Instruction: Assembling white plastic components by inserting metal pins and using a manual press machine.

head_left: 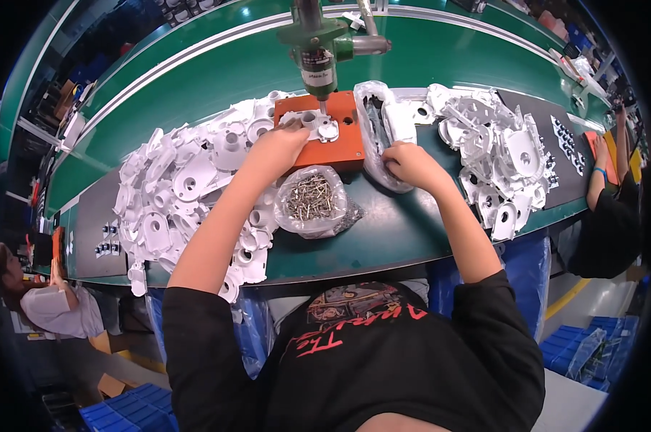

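Observation:
My left hand (283, 149) is closed on the edge of a white plastic part (328, 131), steadying it on an orange block (345, 151). Straight above it stands a green upright press-like tool (318, 52), its narrow tip down at the part. My right hand (414, 165) has its fingers curled at the near end of a long plastic-lined container (394, 119) with dark pieces inside. What those fingertips hold is hidden. Close in front of the block sits a plastic-lined bowl (288, 216) full of small metal pins or screws (311, 198).
White plastic parts lie heaped to the left (168, 193) and to the right (509, 147). Small dark-and-white pieces stand in rows on dark mats at both sides. A person (52, 306) works at far left, another person (606, 223) at far right. Blue crates (581, 349) are below.

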`<state>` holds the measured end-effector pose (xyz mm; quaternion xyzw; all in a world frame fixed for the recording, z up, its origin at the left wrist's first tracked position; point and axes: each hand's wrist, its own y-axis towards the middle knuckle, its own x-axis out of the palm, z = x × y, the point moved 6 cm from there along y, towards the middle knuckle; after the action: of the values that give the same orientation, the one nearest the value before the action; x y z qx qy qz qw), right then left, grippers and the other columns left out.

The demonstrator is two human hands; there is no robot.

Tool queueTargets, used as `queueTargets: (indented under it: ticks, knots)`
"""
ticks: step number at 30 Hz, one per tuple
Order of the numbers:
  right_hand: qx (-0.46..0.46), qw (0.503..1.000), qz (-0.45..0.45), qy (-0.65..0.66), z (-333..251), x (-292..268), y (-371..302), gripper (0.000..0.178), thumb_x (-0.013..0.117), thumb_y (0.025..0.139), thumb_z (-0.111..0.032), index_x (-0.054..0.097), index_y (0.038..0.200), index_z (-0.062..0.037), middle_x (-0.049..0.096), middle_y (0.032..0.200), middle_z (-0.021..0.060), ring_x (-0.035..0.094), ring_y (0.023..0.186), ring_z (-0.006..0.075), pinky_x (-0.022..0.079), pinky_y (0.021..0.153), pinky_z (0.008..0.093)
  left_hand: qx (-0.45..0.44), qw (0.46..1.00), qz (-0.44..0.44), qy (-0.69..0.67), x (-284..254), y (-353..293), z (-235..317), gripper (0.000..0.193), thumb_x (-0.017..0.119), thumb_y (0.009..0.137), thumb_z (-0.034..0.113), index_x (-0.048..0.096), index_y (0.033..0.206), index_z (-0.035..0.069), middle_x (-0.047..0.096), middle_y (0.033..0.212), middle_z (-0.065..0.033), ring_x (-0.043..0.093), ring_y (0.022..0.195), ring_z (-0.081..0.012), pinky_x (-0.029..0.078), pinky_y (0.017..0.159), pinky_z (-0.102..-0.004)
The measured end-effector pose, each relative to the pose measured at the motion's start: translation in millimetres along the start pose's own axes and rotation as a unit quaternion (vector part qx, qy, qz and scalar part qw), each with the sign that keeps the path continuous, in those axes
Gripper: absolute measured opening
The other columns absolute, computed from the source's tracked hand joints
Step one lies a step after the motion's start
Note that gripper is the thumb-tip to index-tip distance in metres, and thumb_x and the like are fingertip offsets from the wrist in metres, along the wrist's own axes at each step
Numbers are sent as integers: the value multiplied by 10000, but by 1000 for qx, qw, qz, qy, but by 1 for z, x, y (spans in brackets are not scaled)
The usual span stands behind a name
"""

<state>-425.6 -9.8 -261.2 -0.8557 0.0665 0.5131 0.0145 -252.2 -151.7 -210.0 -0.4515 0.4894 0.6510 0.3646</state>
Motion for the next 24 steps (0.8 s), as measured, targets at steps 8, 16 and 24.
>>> queueTargets:
  ticks: [8, 16, 24]
  knots:
    - [12, 996, -83, -26, 2, 7, 10, 223, 524, 675, -24, 650, 858, -1, 629, 836, 172, 598, 805, 332, 473, 752, 388, -66, 996, -41, -47, 2, 2, -3, 132, 495, 788, 83, 558, 892, 35, 607, 741, -198, 597, 716, -378, 481, 645, -461]
    - [33, 998, 53, -22, 2, -20, 13, 157, 604, 752, -102, 659, 861, -2, 634, 841, 161, 612, 761, 309, 479, 686, 363, -67, 996, -35, -35, 6, 2, -5, 179, 498, 748, 70, 570, 909, 38, 611, 746, -207, 601, 712, -384, 488, 657, -465]
    - [-111, 933, 311, 140, -49, -23, 67, 148, 644, 745, -93, 647, 846, 15, 640, 845, 134, 605, 730, 280, 477, 676, 340, -64, 997, -12, -39, 1, 1, 2, 177, 501, 698, 35, 583, 852, 8, 618, 715, -214, 618, 661, -360, 513, 652, -442]
